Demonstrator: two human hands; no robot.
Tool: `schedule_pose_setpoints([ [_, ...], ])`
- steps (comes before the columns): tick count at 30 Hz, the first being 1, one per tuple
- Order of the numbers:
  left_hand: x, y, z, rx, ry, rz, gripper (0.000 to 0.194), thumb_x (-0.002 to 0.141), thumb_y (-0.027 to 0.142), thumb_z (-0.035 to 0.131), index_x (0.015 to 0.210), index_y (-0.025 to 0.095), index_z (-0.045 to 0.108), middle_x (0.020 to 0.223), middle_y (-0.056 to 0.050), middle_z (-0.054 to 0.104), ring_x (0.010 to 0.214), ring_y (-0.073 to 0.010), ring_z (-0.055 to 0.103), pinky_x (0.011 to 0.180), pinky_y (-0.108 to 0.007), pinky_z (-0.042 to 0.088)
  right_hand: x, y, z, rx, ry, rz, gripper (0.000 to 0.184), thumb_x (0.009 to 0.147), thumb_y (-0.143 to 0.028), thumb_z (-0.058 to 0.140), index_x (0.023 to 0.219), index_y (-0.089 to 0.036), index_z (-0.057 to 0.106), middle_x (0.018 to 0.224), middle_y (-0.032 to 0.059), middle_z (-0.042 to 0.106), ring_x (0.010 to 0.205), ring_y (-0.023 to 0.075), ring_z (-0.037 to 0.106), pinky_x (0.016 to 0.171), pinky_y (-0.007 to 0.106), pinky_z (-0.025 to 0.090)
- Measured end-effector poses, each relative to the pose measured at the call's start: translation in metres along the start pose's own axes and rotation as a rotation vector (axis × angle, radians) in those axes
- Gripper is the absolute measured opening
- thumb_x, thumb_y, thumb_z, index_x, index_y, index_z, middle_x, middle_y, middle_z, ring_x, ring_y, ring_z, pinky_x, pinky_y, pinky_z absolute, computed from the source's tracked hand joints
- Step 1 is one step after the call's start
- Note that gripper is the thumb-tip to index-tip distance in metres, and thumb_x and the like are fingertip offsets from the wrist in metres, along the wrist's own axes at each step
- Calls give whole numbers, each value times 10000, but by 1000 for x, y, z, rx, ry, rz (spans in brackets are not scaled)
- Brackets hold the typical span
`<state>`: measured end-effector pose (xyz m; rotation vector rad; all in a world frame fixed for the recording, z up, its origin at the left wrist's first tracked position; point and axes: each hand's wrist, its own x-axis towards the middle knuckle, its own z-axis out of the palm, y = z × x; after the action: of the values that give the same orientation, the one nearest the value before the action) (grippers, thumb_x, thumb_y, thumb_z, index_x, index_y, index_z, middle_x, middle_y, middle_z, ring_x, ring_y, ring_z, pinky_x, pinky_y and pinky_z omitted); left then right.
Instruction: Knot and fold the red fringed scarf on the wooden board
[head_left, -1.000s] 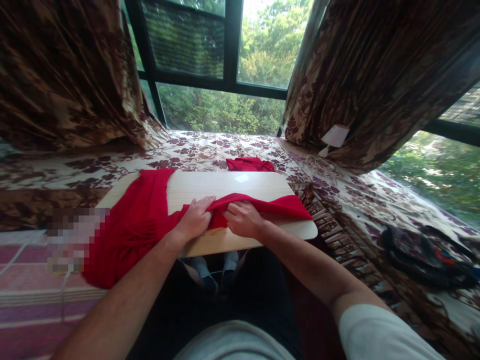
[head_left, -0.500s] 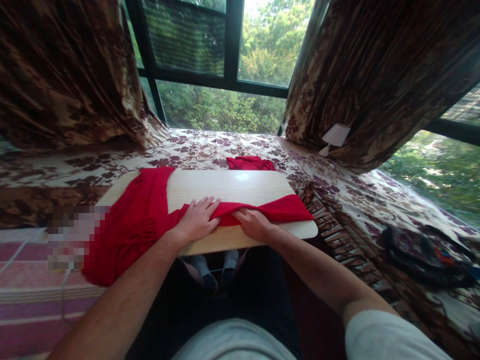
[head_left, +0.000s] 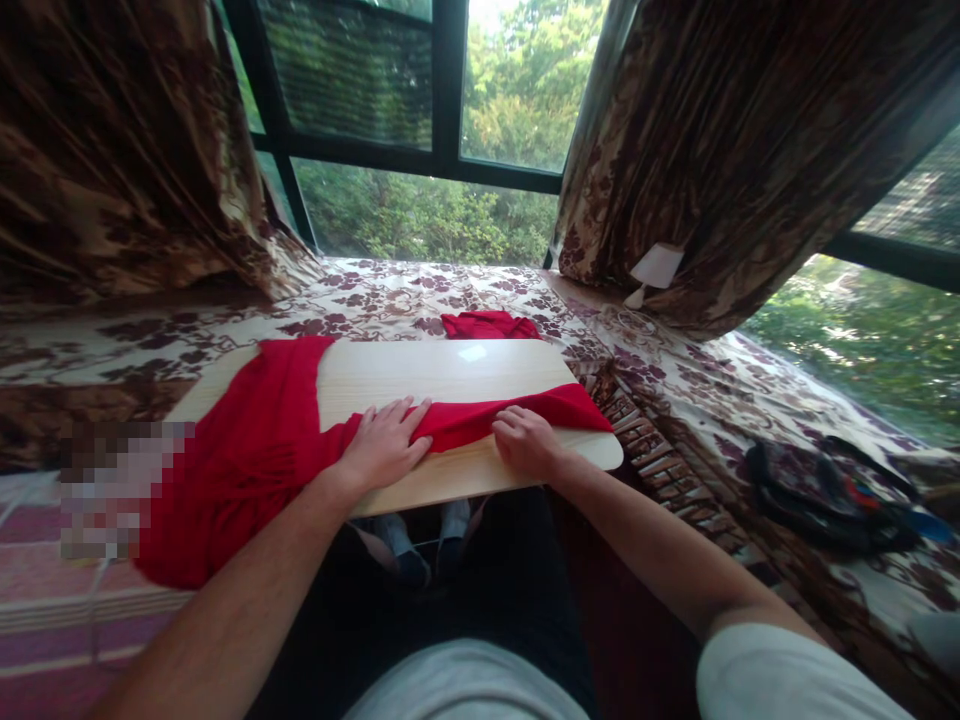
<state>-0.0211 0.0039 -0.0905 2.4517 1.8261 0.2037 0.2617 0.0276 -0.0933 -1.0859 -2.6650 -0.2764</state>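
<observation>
A long red scarf [head_left: 457, 425] lies across a pale wooden table [head_left: 420, 370], narrowed into a folded strip on the right. Its wide fringed part spreads over the table's left end and hangs off the edge. My left hand [head_left: 386, 440] rests on the strip near the middle, fingers spread and pressing on the cloth. Farther right, my right hand [head_left: 525, 440] has its fingers curled and pinches the strip's near edge. The fingertips of that hand are partly hidden.
Another red cloth [head_left: 491, 325] lies beyond the table on the flowered cover [head_left: 405, 290]. A small white lamp [head_left: 656, 268] stands at the back right. On the right lies a dark bag [head_left: 825, 500]. Heavy curtains [head_left: 127, 150] flank the window.
My right hand has slid to the right along the strip's near edge, and the cloth between my hands lies flatter. My left hand stays on the scarf.
</observation>
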Motion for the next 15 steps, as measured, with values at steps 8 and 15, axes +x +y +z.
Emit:
schedule_pose_setpoints([
  [8,-1,0,5,36,46,-3,677,965,480,394,1592,249,286,1594,-115,386,1448,-301,354,1168,-494,226,18,-53,3,220,-78,32,474,984,-463,505,1295,-117,596,1245,156,677,1161,257,610,1032,370,420],
  [15,-2,4,6,61,65,-39,680,965,494,361,1578,203,321,1575,-144,404,1430,-323,371,1156,-538,228,36,-26,14,107,-214,509,627,985,-615,371,1200,-127,700,1240,216,681,1229,353,565,1096,517,315],
])
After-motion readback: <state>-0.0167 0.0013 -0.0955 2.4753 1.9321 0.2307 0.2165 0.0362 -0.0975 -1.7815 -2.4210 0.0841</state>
